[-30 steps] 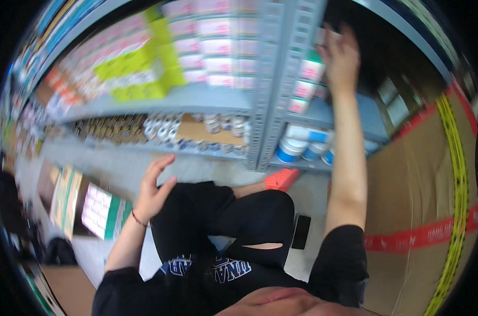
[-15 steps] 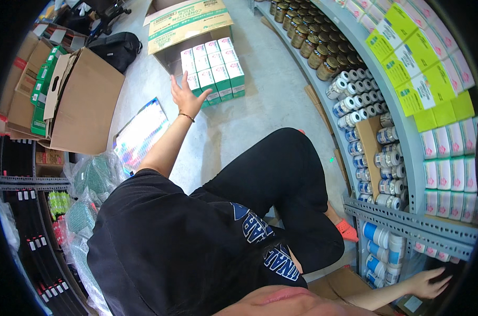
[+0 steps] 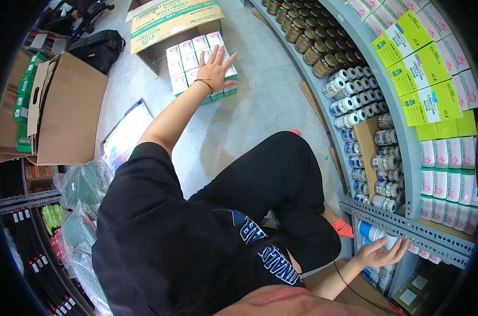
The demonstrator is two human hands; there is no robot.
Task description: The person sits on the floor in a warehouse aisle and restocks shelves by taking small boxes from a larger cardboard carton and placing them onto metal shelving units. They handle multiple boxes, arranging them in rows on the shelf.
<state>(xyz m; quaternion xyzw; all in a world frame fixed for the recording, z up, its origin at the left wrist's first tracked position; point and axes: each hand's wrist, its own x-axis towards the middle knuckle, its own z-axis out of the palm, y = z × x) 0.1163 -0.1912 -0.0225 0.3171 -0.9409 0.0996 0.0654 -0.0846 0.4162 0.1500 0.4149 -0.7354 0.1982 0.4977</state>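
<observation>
On the floor ahead stands a block of small white-and-green boxes [image 3: 176, 67], stacked in rows. My left hand [image 3: 215, 69] reaches over its right part with fingers spread; whether the palm presses on the box tops I cannot tell. My right hand [image 3: 378, 254] is at the lower right, palm turned up and fingers loosely curled, with nothing in it. It hovers by the grey shelf upright, closest to the white-and-blue containers [image 3: 369, 230] on the low shelf. A large open carton [image 3: 177, 25] lies just behind the box block.
Grey metal shelving [image 3: 354, 152] on the right holds jars [image 3: 324, 67], white-lidded bottles [image 3: 341, 107] and yellow-green boxes [image 3: 422, 102]. A tall brown carton [image 3: 73, 108], bubble-wrapped items [image 3: 81, 181] and a printed sheet [image 3: 127, 131] lie to the left. A black backpack [image 3: 98, 50] rests farther off.
My left hand has moved from the left side of the box block to above its right part. My right hand has drawn back left and up from the dark shelf space.
</observation>
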